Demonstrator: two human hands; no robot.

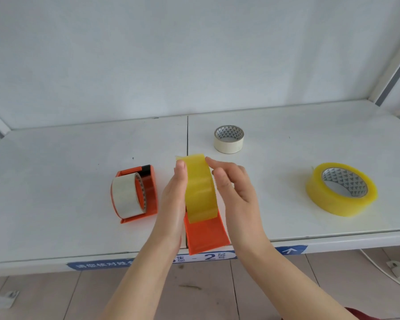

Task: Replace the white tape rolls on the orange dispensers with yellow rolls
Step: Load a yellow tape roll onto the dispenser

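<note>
Across the white desk (79, 158), I take the seam down the middle of its top as my landmark. Right of that seam, well apart from everything else, lies the wide translucent yellow tape roll (341, 189), flat on its side with its patterned core showing. Over the near end of the seam I hold the orange plastic dispenser with a yellow tape roll on it (200, 199), its curved orange tail reaching past the desk's front edge. My left hand (173, 204) presses flat against the roll's left face, thumb up along its top, a closed grip on the dispenser. My right hand (234, 188) cups the right face with fingers loosely curled, thumb and forefinger near the loose tape end at the top. Left of the seam rests a second orange dispenser carrying a white tape roll (134, 195). Beyond, just right of the seam, sits a small loose white tape roll (228, 139).
</note>
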